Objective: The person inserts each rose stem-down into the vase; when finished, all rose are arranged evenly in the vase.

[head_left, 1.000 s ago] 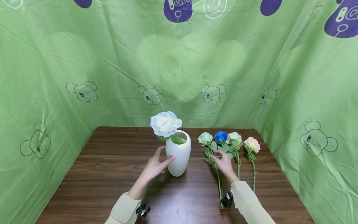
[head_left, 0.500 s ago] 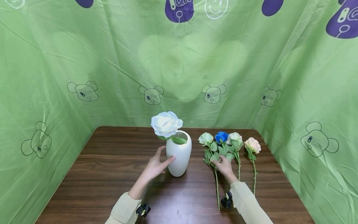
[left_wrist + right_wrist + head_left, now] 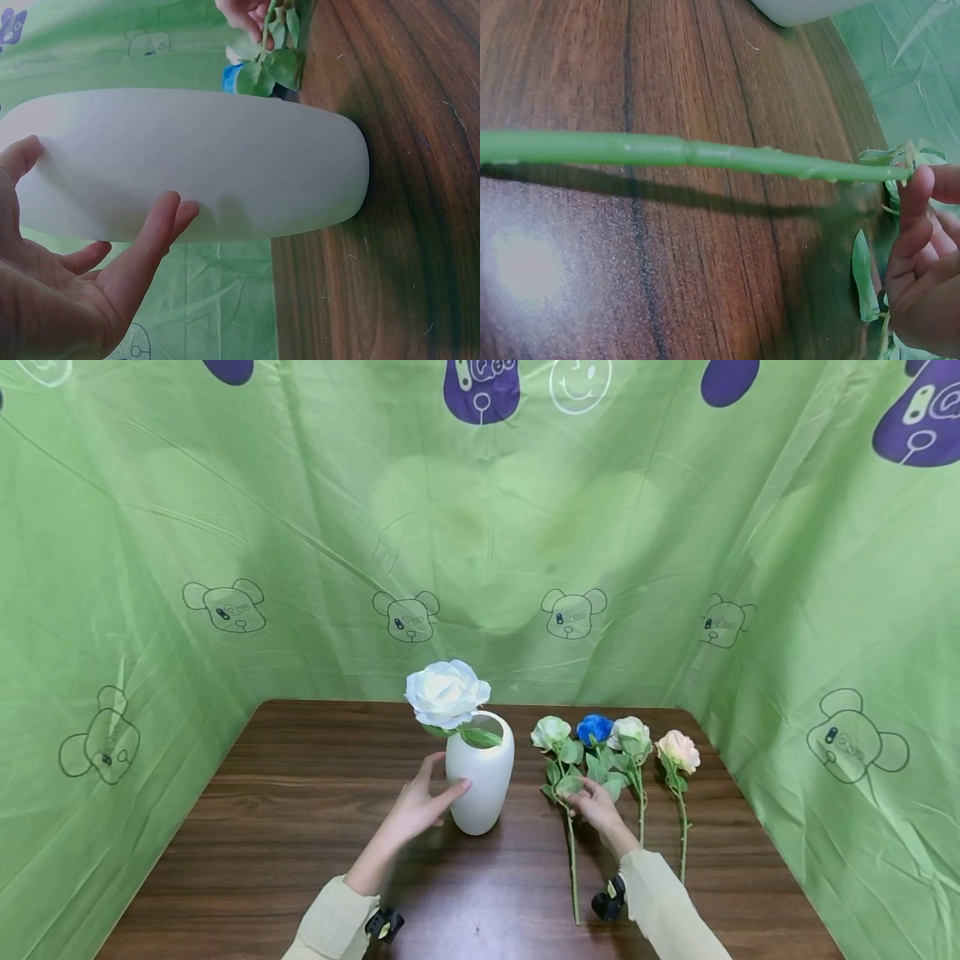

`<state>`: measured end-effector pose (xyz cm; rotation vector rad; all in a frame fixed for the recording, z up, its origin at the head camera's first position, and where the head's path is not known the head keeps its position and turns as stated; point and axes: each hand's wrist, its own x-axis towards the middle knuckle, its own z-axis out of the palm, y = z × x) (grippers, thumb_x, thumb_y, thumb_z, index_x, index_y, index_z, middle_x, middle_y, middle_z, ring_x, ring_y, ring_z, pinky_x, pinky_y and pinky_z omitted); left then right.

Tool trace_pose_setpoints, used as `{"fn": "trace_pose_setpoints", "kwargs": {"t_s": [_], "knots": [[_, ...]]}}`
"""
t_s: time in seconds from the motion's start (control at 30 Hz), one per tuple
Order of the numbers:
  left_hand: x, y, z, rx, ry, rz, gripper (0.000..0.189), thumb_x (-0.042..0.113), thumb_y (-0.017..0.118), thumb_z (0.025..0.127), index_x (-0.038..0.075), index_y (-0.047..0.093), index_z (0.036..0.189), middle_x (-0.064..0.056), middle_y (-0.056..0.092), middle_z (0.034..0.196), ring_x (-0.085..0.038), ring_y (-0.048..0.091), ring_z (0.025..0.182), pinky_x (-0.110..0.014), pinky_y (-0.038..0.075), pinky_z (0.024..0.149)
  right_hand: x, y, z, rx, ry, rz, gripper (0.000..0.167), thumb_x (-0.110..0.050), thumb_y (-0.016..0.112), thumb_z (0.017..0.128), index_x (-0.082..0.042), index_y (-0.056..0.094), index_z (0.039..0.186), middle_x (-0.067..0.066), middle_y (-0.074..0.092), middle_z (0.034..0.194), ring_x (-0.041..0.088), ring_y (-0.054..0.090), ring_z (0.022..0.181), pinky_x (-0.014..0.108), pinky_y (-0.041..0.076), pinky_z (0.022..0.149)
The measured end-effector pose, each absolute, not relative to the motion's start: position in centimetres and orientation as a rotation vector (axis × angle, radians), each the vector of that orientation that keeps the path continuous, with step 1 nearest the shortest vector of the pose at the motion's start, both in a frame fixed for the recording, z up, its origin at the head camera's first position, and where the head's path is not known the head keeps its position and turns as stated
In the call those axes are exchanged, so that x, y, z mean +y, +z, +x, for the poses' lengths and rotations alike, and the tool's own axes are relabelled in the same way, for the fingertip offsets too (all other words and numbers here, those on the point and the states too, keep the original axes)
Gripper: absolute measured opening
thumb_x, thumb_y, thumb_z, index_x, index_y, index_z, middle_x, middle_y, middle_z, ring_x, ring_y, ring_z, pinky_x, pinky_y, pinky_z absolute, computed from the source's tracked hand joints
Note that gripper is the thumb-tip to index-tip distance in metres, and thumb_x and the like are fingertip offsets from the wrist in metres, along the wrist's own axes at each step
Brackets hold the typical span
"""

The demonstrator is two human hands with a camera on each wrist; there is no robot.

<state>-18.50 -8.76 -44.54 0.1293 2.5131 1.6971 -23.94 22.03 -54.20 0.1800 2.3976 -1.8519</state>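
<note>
A white vase (image 3: 480, 785) stands upright, with one large pale blue-white rose (image 3: 446, 693) leaning left out of its mouth. My left hand (image 3: 418, 803) holds the vase's left side, thumb on the front. In the left wrist view, fingertips (image 3: 166, 214) lie against its smooth wall. My right hand (image 3: 596, 808) pinches the green stem (image 3: 727, 156) of the leftmost rose (image 3: 551, 732), pale greenish-white, just below its leaves. In the right wrist view the stem is close above the table, casting a shadow.
Right of that rose lie a blue rose (image 3: 594, 728), a white-green rose (image 3: 630, 735) and a pale pink rose (image 3: 678, 750). Their stems point toward the front of the brown wooden table (image 3: 300, 827). A green printed cloth (image 3: 495, 543) surrounds the table's back and sides.
My right hand has closed on the leftmost rose's stem. The stem's lower end has swung left, away from the right wrist. My left hand and the vase hold their place.
</note>
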Motion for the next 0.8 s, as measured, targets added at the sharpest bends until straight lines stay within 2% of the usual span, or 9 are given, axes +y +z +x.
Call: {"fn": "trace_pose_setpoints", "kwargs": {"t_s": [0.1,0.23,0.33,0.47,0.67,0.8], "knots": [[-8.8,-44.5,-18.4,2.522,1.703,0.161,0.071,0.051,0.06,0.078,0.015,0.032,0.131,-0.024,0.042,0.122,-0.019,0.057,0.049,-0.031,0.05,0.044,21.9,-54.0,-23.7,2.382,-1.895,0.142,0.048,0.002,0.058,0.08,0.004,0.042,0.125,-0.002,0.042,0.058,0.012,0.052,0.049,0.019,0.035,0.042],[-8.8,-44.6,-18.3,2.54,1.704,0.217,0.071,0.052,0.057,0.079,0.012,0.031,0.131,-0.031,0.04,0.119,-0.018,0.057,0.049,-0.031,0.05,0.043,21.8,-53.6,-23.3,2.343,-1.963,0.109,0.045,0.002,0.058,0.081,0.001,0.045,0.124,-0.002,0.037,0.059,0.013,0.052,0.05,0.019,0.036,0.044],[-8.8,-44.7,-18.5,2.536,1.694,0.19,0.07,0.051,0.059,0.078,0.014,0.031,0.131,-0.029,0.041,0.12,-0.019,0.057,0.049,-0.03,0.05,0.043,21.7,-53.1,-23.1,2.317,-1.996,0.077,0.045,0.001,0.057,0.082,0.0,0.044,0.125,0.0,0.043,0.06,0.014,0.051,0.051,0.02,0.037,0.046],[-8.8,-44.7,-18.5,2.518,1.688,0.138,0.069,0.049,0.061,0.077,0.018,0.031,0.131,-0.019,0.043,0.123,-0.019,0.057,0.051,-0.03,0.05,0.044,21.5,-51.8,-23.0,2.267,-2.067,0.046,0.045,0.004,0.055,0.082,0.0,0.042,0.126,0.001,0.044,0.061,0.014,0.051,0.051,0.021,0.039,0.047],[-8.7,-44.6,-18.5,2.51,1.695,0.149,0.069,0.05,0.061,0.078,0.018,0.031,0.131,-0.022,0.04,0.125,-0.02,0.058,0.052,-0.03,0.05,0.043,21.5,-49.8,-23.2,2.256,-2.152,-0.03,0.046,0.001,0.057,0.083,0.002,0.04,0.126,0.005,0.052,0.063,0.014,0.052,0.051,0.023,0.041,0.047],[-8.7,-44.6,-18.5,2.507,1.704,0.149,0.068,0.049,0.061,0.077,0.018,0.032,0.13,-0.021,0.042,0.124,-0.02,0.058,0.055,-0.03,0.05,0.043,21.6,-49.8,-23.6,2.245,-2.256,-0.207,0.043,-0.007,0.06,0.083,-0.007,0.046,0.124,0.003,0.056,0.067,0.012,0.052,0.051,0.023,0.044,0.048]]}}
